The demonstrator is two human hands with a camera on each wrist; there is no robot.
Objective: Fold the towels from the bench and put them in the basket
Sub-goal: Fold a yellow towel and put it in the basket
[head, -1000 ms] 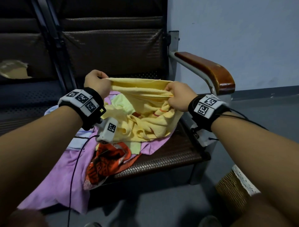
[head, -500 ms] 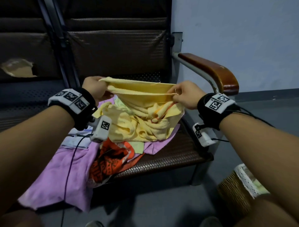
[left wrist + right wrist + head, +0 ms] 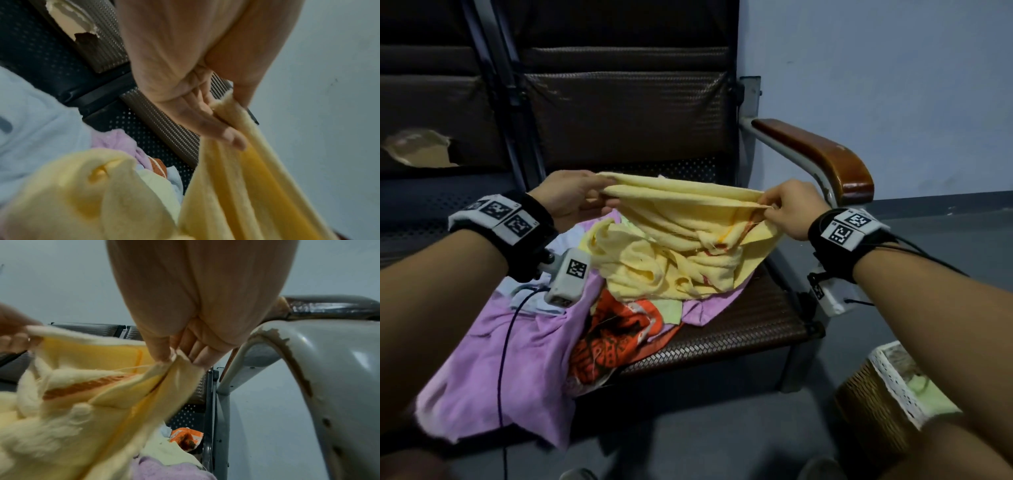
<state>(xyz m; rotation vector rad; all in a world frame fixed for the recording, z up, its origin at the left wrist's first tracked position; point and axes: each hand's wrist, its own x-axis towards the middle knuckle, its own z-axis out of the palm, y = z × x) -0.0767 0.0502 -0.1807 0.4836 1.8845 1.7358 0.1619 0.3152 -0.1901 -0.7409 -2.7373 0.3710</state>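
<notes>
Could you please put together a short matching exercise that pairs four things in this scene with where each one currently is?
Things:
1. yellow towel
2. purple towel
3. basket
4. orange patterned towel

Places:
A. on the floor, right of the bench
B. draped over the seat's front edge, on the left
C. stretched between left hand and right hand
D. in the pile, below the yellow one

Pairs: 1-C, 2-B, 3-A, 4-D

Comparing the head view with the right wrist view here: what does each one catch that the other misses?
Only the head view shows the basket on the floor and the purple towel's full drape over the seat edge. Only the right wrist view shows the chipped paint on the bench's grey armrest support and the right hand pinching from below. Both show the yellow towel stretched between the right hand and the left hand, and the orange patterned towel.
</notes>
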